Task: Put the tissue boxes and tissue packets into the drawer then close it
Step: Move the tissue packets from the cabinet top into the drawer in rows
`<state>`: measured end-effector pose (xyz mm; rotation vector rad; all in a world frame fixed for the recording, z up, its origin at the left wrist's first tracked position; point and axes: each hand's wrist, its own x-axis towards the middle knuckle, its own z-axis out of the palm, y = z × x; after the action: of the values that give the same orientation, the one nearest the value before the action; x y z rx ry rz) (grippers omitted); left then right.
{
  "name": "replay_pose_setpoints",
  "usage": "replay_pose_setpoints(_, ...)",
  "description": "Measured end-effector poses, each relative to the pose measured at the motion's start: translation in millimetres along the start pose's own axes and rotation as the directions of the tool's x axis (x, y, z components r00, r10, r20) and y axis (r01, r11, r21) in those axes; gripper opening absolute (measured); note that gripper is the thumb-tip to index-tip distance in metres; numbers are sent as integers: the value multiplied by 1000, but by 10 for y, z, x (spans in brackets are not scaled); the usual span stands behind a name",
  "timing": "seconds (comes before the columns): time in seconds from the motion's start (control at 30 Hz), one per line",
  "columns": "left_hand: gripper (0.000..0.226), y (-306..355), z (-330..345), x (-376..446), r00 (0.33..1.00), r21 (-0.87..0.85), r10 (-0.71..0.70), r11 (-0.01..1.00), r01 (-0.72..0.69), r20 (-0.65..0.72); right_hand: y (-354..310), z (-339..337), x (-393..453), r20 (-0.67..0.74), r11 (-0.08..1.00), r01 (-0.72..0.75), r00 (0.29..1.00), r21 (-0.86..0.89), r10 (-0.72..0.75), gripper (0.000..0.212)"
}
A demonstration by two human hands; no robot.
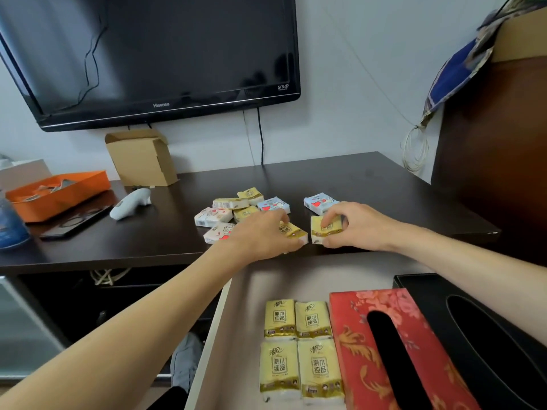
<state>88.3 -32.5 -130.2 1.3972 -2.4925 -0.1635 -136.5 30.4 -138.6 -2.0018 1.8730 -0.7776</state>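
Yellow tissue packets, four of them (300, 349), already lie in two neat rows on the floor of the open drawer (236, 335), with the red floral tissue box (361, 344) just beside them and the black tissue box (479, 335) against the red one on its far side. By that count both boxes look stowed and the packets are roughly a third done.

Left on the dark table (370, 184) is a loose cluster: two yellow packets at the front edge, each under a hand, and behind them several more yellow ones, pink-printed ones (214, 216) and two blue heart-printed ones (321, 202). The left hand (260, 232) has its grip closed over the top of one yellow packet (291, 230); the right hand (353, 226) pinches the other yellow packet (324, 229) between thumb and fingers. Both packets appear to rest on the table, touching each other at the edge directly above the drawer.

After these two, about seven packets remain, and then the drawer has to be pushed shut.

Nothing blocks the short drop from table edge to drawer. Further off stand an open cardboard box (142, 158), an orange tray (59, 192), a pale remote-like handset (130, 202) and a dark tablet (77, 221), under a wall-mounted television (154, 54). Free floor in the drawer lies behind and left of the rows.
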Motion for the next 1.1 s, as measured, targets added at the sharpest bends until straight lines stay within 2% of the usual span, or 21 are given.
replay_pose_setpoints(0.1, 55, -3, -35, -82, 999, -43, 39, 998, -40, -13, -23, 13, -54, -49, 999, 19, 999, 39, -18, 37)
replay_pose_setpoints(0.2, 62, -14, -155, -296, 998, -215, 51, 976, -44, 25, -139, 37, -234, -86, 995, 40, 996, 91, -32, 42)
replay_pose_setpoints(0.27, 68, -53, -203, -546, 993, -325, 73, 945, -40, 89, -259, 51, -427, -38, 992, 44, 998, 121, -40, 47)
replay_pose_setpoints(0.4, 73, -147, -148, -1137, 958, -413, 153, 910, -41, 242, -553, 163, -911, 160, 993, 81, 983, 86, -94, 55)
replay_pose_setpoints(0.57, 78, -186, 65, -1699, 909, -352, 231, 931, -102, 348, -697, 431, -1395, 286, 943, 266, 936, -200, -204, 62)
replay_pose_setpoints(0.67, 77, -204, 155, -1903, 880, -350, 280, 926, -142, 385, -675, 542, -1583, 351, 924, 343, 897, -166, -270, 65)
replay_pose_setpoints(0.77, 66, -180, 221, -2015, 855, -366, 342, 910, -197, 391, -614, 633, -1711, 403, 907, 395, 861, -146, -310, 69)
replay_pose_setpoints(0.87, 55, -188, 267, -2064, 849, -414, 365, 889, -196, 381, -596, 604, -1796, 436, 928, 369, 844, -49, -312, 53)
replay_pose_setpoints(0.93, 55, -225, 274, -2071, 835, -457, 364, 875, -156, 412, -595, 574, -1776, 468, 876, 461, 810, -138, -353, 37)
replay_pose_setpoints(1.0, 53, -270, 289, -2070, 824, -467, 358, 874, -131, 439, -611, 558, -1739, 499, 882, 445, 806, -155, -319, 37)
replay_pose_setpoints(1.1, 49, -310, 357, -2057, 842, -410, 327, 901, -142, 429, -614, 605, -1717, 579, 891, 399, 787, -218, -211, 52)
